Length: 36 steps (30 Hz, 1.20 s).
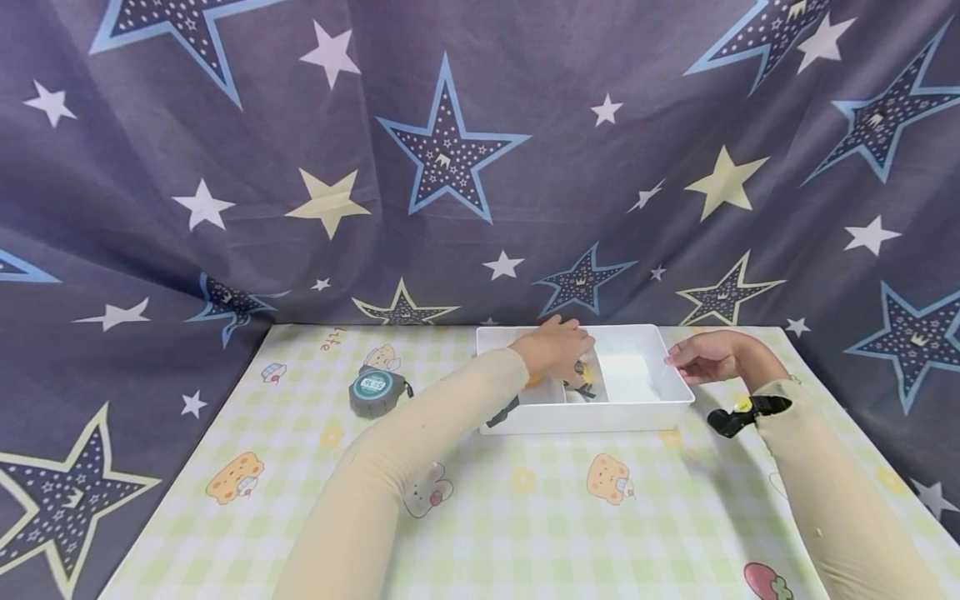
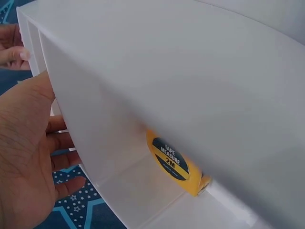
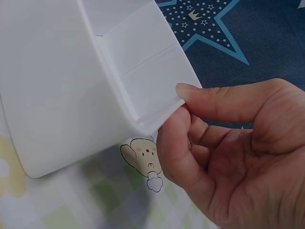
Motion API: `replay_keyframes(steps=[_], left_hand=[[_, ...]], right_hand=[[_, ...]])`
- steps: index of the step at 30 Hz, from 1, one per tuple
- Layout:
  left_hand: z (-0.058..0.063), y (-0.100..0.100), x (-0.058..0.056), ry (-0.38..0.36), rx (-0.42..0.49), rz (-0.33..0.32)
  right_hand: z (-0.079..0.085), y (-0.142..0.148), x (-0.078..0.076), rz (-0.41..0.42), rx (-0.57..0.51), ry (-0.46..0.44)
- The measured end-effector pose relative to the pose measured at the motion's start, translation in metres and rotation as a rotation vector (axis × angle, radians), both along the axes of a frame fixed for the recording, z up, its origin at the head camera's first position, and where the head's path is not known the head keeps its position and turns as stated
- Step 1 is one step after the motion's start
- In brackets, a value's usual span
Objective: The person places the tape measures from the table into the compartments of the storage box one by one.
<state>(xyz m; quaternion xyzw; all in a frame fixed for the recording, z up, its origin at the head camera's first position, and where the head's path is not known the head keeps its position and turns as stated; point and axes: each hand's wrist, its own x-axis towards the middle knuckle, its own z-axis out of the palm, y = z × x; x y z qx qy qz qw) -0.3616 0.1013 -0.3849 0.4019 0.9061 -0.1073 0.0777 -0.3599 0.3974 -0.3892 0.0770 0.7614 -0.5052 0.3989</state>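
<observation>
Box (image 1: 585, 418), white and divided into compartments, upright on the checked table (image 1: 525, 517), in front of the star-printed curtain (image 1: 480, 275). Over the box's left and middle compartments, the left hand (image 1: 555, 348), back upward in the head view. In the left wrist view, its palm and loosely spread fingers (image 2: 59, 140) at the box's edge, with gaps between them; tips partly hidden, contact with the wall impossible to tell. Readable only in that view, the print "TAPE MEASURE 2M" on the yellow tape (image 2: 174, 164) inside the box's left compartment; in the head view, just an orange patch under the left hand. Visible only in the head view, a black-and-yellow thing (image 1: 583, 379) in the box's middle compartment, close by the left thumb, partly covered; touch or gap impossible to tell. At the box's right end, the right hand (image 1: 708, 357), thumb and bent forefinger clamped on the rim, a pinch plainest in the right wrist view. Also there, below the box's corner, a cartoon print (image 3: 145, 155). Left of the box, apart from it, a grey tape (image 1: 375, 392) with a teal face, in the head view alone. Right of the box, a black band (image 1: 761, 406) around the right wrist.
</observation>
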Motion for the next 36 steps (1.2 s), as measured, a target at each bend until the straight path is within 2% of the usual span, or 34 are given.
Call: replay_keyframes(steps=[8, 15, 21, 30, 36], left_hand=[[0.005, -0.001, 0.000, 0.004, -0.001, -0.010], [0.012, -0.008, 0.000, 0.041, -0.008, -0.035], [0.018, -0.015, -0.001, 0.054, 0.021, -0.042], [0.026, -0.033, -0.007, 0.078, 0.140, -0.061], [0.042, -0.055, -0.010, 0.081, 0.285, -0.035]], right_hand=[[0.002, -0.002, 0.002, -0.009, -0.004, -0.003], [-0.001, 0.000, 0.000, 0.003, -0.002, 0.005], [0.000, 0.001, -0.001, 0.006, -0.003, -0.005], [0.001, -0.001, 0.003, 0.004, -0.009, -0.005], [0.000, 0.000, 0.001, 0.002, -0.004, 0.000]])
